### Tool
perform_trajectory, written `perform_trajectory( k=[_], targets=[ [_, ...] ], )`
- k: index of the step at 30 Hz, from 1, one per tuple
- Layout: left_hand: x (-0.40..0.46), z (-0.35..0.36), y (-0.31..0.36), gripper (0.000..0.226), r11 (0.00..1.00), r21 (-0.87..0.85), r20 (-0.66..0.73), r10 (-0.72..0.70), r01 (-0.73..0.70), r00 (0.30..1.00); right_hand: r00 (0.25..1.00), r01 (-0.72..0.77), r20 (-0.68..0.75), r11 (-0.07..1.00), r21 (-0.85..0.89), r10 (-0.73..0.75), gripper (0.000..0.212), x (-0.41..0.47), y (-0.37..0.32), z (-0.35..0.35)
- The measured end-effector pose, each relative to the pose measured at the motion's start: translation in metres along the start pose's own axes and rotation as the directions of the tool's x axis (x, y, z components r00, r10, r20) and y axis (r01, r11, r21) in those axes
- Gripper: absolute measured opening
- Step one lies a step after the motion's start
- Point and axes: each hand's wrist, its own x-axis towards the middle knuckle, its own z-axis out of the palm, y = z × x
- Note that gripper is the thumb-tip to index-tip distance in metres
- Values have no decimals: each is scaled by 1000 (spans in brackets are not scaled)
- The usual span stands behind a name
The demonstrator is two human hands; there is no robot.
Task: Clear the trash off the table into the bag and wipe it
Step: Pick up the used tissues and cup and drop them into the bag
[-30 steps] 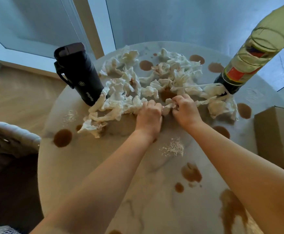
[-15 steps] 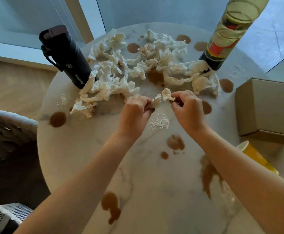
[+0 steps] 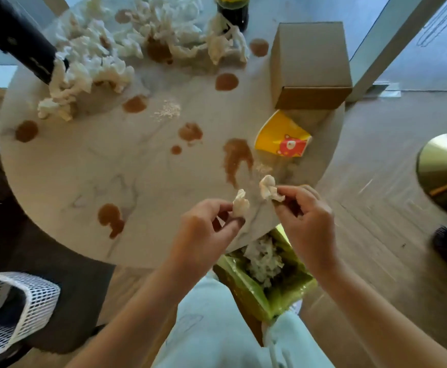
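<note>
Now we pinch one tissue bit (image 3: 241,204) in our left hand (image 3: 203,229) and another (image 3: 269,188) in our right hand (image 3: 307,216), above the bag (image 3: 262,296). Letting go early could drop them on the floor.

Over the near edge of the round marble table (image 3: 57,166) we see the left hand (image 3: 203,232) pinching a crumpled tissue scrap (image 3: 240,203), the right hand (image 3: 306,219) pinching another scrap (image 3: 269,188). Green-lined bag (image 3: 254,290) below, tissue inside. Brown spills (image 3: 237,158) dot the top. Tissue heap (image 3: 92,62), cardboard box (image 3: 310,57), tipped yellow cup (image 3: 281,136) farther back.
</note>
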Motion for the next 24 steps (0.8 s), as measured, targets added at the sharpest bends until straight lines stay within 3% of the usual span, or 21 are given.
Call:
perform_trajectory(
  k=[6,9,11,13,15,20,24],
  targets=[
    [-51,96,-7,15,997,83,261,-16,-6,965,975,-220,19,969,-115,223,23,-109,73,-41],
    [-52,137,-36,18,981,184,331,-113,53,937,924,-360,62,912,-196,378,21,-136,104,-35],
    [-47,158,-54,23,960,271,384,-171,66,907,831,-490,162,839,-238,532,29,-145,124,-28],
    [-43,170,-66,30,934,353,452,-227,60,862,657,-623,286,716,-315,698,44,-150,141,-25],
    [-43,174,-70,34,927,371,507,-256,60,823,588,-657,308,664,-357,748,49,-153,149,-27],
    [-45,161,-56,31,972,235,462,-131,21,877,690,-632,258,737,-239,676,38,-142,132,-40],
    [-43,127,-28,29,987,101,369,78,-123,926,854,-480,132,859,-175,504,24,-118,98,-42]
  ],
)
